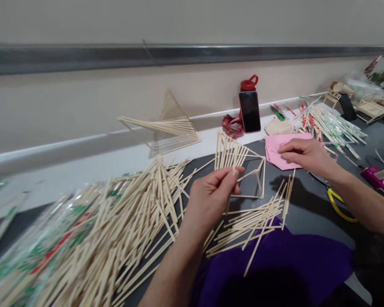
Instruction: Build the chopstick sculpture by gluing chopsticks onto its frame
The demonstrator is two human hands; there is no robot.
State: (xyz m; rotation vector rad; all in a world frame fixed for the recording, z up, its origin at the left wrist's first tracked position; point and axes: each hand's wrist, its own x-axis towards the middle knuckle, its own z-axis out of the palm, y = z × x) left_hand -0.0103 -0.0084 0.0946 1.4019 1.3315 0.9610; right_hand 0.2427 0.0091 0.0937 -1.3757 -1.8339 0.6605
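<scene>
Two bare hands work at a dark table (310, 213) strewn with pale sticks. The left hand (211, 187) has thumb and fingers pinched on a stick frame (229, 155), at the lower ends of its fanned slats. The frame is at the middle of the scene, its open side toward the right hand (309, 155); whether its base rests on the table or hangs just above is hard to tell. The right hand is over pink paper (277, 164), thumb and fingertips drawn close together; whether anything is between them, or they touch the paper, cannot be told.

The frame looks very light, each stick stiff but thin, the joints probably the weak points. Its dry-looking wood should not slip, so a gentle pinch seems enough. The best hold is likely on a straight edge or near a corner; squeezing the slats or the thin open side could bend or snap something loose.

A small pile (256, 226) of sticks lies near the left wrist, a large heap (124, 226) beyond it to the left. Behind stands a twisted stick model (176, 125); a phone (250, 111) leans upright by the wall. Yellow-handled scissors (336, 204) lie under the right forearm.
</scene>
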